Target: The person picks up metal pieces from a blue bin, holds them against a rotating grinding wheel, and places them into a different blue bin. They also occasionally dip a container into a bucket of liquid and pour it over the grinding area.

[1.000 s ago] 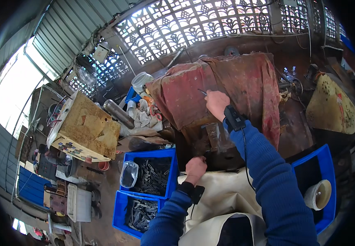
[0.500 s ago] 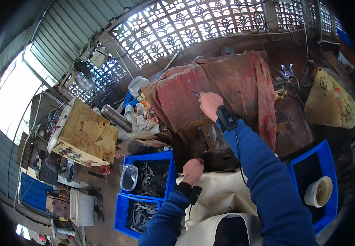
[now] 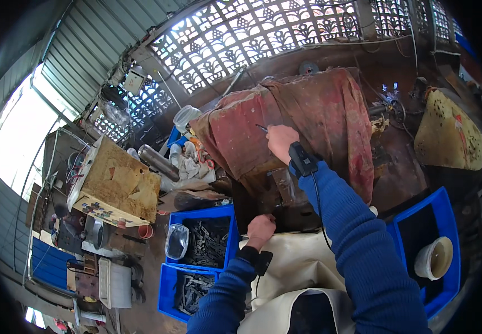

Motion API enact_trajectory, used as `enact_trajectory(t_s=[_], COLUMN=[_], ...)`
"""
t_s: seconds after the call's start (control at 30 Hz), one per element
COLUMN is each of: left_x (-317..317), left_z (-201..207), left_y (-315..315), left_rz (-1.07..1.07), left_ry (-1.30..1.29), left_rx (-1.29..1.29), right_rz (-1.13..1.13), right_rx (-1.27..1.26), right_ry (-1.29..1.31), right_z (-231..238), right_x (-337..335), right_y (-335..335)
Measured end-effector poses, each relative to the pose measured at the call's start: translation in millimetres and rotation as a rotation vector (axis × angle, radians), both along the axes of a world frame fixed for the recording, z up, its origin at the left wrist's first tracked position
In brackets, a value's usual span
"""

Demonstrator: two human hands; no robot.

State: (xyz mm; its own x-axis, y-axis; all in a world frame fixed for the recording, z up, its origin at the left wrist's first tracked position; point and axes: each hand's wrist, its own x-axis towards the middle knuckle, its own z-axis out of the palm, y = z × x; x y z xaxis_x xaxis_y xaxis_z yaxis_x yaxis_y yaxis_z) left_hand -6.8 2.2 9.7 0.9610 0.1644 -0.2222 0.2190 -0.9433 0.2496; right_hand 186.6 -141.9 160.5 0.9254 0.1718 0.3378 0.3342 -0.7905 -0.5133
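Note:
My right hand (image 3: 282,142) is closed around a small, thin dark piece (image 3: 261,128), its end sticking out to the left from the fingers. That hand is over a worn red-brown cloth (image 3: 241,125) draped across a bulky thing in front of me. Lower down and to the left, my left hand (image 3: 261,227) is curled shut by the dark edge below the cloth, just above the cream apron (image 3: 291,256) on my lap. Whatever its fingers may hold is hidden. Closest on its left is a blue bin (image 3: 233,222) of dark, narrow metal-looking pieces (image 3: 204,245).
A second blue bin (image 3: 166,289) with similar pieces sits below the first; a clear plastic tub (image 3: 177,242) rests at the upper bin's side. To the right, another blue bin (image 3: 451,234) holds a whitish bucket (image 3: 434,259). A stained control box (image 3: 121,178) stands left.
My right hand has shifted slightly left with the dark piece still in its fingers. The left hand stays almost where it was. The whole view has tilted a little.

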Motion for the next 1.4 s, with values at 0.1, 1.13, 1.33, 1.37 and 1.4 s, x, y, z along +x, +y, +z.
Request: enact_trajectory(t_s=[0.1,1.13,1.33,1.37,1.4], left_x=[-0.1,-4.4,-2.9,-4.0,-5.1], left_z=[-0.1,-6.0,-11.1,-12.3,-13.5], left_y=[-0.1,0.3,5.6,6.8,8.3], left_rz=[0.012,-0.017,-0.050,-0.032,-0.016], left_ry=[-0.023,-0.229,-0.346,-0.401,-0.453], left_rx=[0.006,-0.005,-0.053,-0.068,-0.087], right_rz=[0.006,-0.013,-0.006,0.010,0.018], right_rx=[0.004,-0.017,0.026,0.044,0.044], right_ry=[-0.006,-0.069,-0.118,-0.100,-0.124], right_z=[-0.8,-10.0,0.9,1.3,1.0], right_x=[1.2,2.6,-15.4,-25.7,-37.9], right_y=[0.4,6.0,0.4,-4.7,-8.9])
